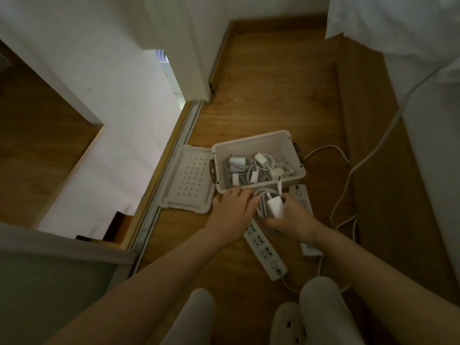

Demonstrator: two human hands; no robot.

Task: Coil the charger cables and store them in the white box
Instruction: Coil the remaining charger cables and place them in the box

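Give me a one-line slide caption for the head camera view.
Right hand holds a coiled charger by the white box; left hand flat at its near rim.

Dim, soft, wide-angle edge distortion

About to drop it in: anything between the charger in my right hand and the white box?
Nothing visible. The white box is open, lid off beside it. The right hand holds the charger just short of the near rim; the left hand is off to the side.
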